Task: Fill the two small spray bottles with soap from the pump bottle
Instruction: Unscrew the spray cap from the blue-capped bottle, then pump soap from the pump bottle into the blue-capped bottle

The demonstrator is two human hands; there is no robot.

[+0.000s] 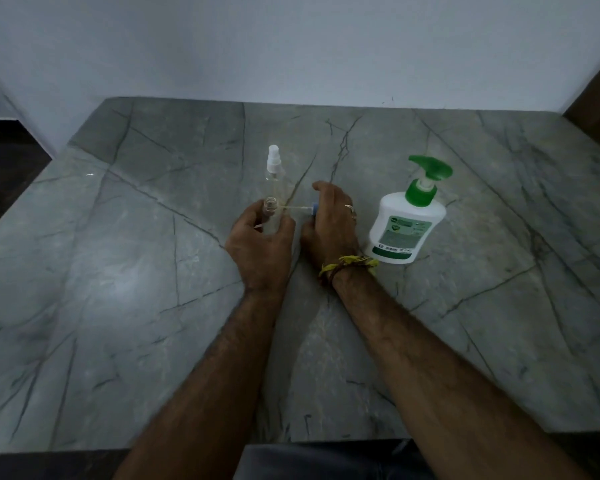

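Left hand (262, 244) clasps open spray bottle (270, 211); right hand (328, 221) pinches its sprayer head (314, 208); dip tube beside my grip may knock it over.

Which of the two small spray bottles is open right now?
The near spray bottle, gripped in the left hand: its neck is bare, and the right hand holds its blue sprayer top. The far spray bottle keeps its white sprayer on.

2 spray bottles (270, 211) (274, 168), 1 pump bottle (404, 226), 2 hands (260, 247) (329, 220).
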